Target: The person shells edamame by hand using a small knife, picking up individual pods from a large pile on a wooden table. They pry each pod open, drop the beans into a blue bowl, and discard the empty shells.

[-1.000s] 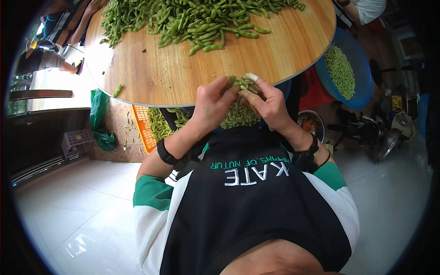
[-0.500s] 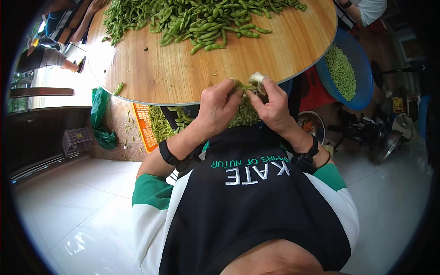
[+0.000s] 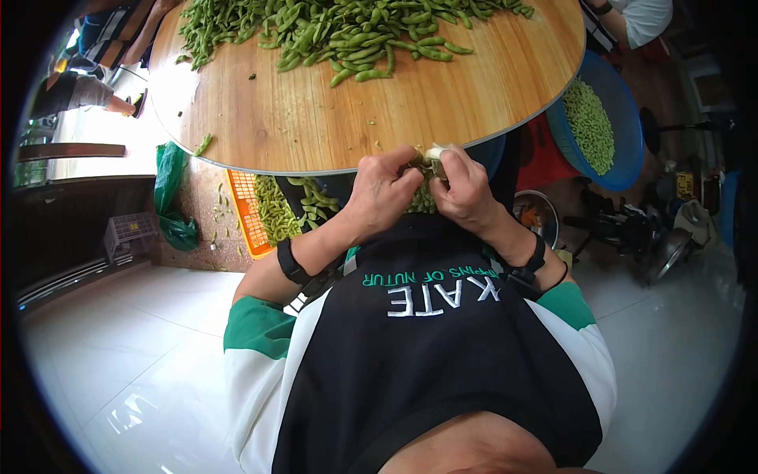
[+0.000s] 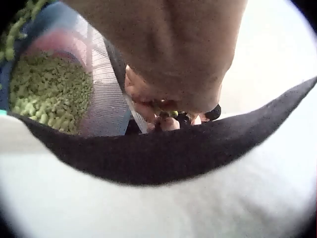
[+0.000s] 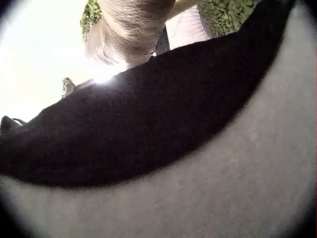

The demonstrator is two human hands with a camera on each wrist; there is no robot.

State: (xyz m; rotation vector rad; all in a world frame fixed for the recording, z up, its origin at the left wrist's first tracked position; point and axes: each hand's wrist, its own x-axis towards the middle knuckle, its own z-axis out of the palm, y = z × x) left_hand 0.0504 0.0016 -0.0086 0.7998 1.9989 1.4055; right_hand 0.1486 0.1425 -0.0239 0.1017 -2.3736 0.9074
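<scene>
Both hands meet just over the near edge of the wooden table in the head view. My left hand (image 3: 380, 193) pinches a green soybean pod (image 3: 427, 164) with curled fingers and thumb. My right hand (image 3: 464, 188) grips it from the other side, a white covering on one fingertip. The fingers hide most of the pod. Beneath the hands lie shelled green beans (image 3: 422, 201), partly hidden by the wrists; the left wrist view shows these beans (image 4: 49, 91) in a tub. A large heap of pods (image 3: 347, 35) lies across the table's far side.
The round wooden table (image 3: 292, 126) has one stray pod (image 3: 204, 144) near its left edge. An orange basket (image 3: 246, 217) of pods stands at the lower left, beside a green bag (image 3: 170, 197). At right, a blue basin (image 3: 628, 142) holds shelled beans. Other people are at the far corners.
The hands have drawn closer together and slightly lower, with fingers curled more tightly. The bunch of green between them a second ago is now mostly hidden. The pod heap is unchanged.
</scene>
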